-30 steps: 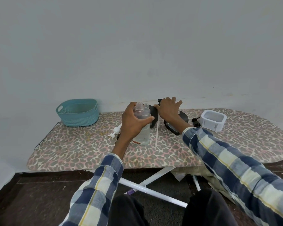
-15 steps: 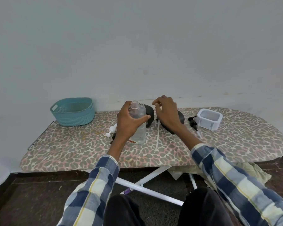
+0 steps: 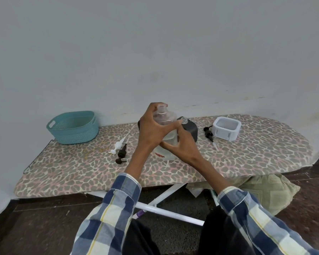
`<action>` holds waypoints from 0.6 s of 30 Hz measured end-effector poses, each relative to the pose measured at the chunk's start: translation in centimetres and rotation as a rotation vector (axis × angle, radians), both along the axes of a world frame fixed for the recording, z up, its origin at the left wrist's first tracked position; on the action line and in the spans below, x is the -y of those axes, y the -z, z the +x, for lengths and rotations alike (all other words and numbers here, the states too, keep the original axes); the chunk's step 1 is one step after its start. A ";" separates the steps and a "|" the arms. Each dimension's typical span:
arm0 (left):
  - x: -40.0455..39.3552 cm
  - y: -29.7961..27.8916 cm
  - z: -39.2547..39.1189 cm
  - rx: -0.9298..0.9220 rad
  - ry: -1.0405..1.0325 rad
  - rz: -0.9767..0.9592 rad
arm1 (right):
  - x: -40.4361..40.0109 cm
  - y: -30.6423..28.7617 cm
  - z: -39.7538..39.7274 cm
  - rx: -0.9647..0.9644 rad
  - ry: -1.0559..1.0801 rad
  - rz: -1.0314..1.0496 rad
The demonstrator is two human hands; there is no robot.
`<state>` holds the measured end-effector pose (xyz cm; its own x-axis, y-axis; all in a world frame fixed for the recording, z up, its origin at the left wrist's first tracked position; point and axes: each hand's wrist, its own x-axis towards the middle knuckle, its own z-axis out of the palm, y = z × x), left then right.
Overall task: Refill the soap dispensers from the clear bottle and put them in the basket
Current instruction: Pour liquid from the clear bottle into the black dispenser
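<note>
My left hand (image 3: 153, 131) grips the clear bottle (image 3: 165, 119) around its shoulder. The bottle has no cap and is raised a little above the ironing board (image 3: 256, 155). My right hand (image 3: 182, 146) holds the bottle's lower body between thumb and fingers. Just behind and right of the bottle stands a black soap dispenser (image 3: 191, 130) with an open neck. A second dark dispenser (image 3: 138, 124) shows only as an edge behind my left hand. The teal basket (image 3: 74, 127) sits at the board's far left with nothing visible in it.
A white pump (image 3: 118, 144) and a black pump (image 3: 122, 153) lie left of my hands. Another black pump (image 3: 209, 135) lies beside a white square container (image 3: 226, 127) on the right. The wall runs right behind the board. A cloth (image 3: 265, 188) lies on the floor.
My right hand left the black dispenser and the pump tube and came onto the clear bottle. My left hand has raised the bottle slightly.
</note>
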<state>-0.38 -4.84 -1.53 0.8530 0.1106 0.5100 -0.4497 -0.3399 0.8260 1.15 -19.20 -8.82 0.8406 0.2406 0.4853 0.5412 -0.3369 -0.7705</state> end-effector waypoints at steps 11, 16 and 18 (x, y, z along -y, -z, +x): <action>5.7 2.0 1.4 -0.062 0.105 -0.094 | 6.7 2.7 -1.6 0.129 0.349 0.079; 5.4 6.2 3.8 -0.143 -0.107 -0.150 | 8.4 3.4 -0.8 0.125 0.539 0.143; 5.3 8.1 4.5 -0.192 -0.136 -0.091 | 8.5 3.6 -0.2 0.104 0.563 0.182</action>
<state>4.11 -10.11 -9.66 0.9075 0.2690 0.3226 -0.2367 -0.3069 0.9218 0.93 -27.75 -12.45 0.7604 -0.3225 0.5638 0.3941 -0.4610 -0.7951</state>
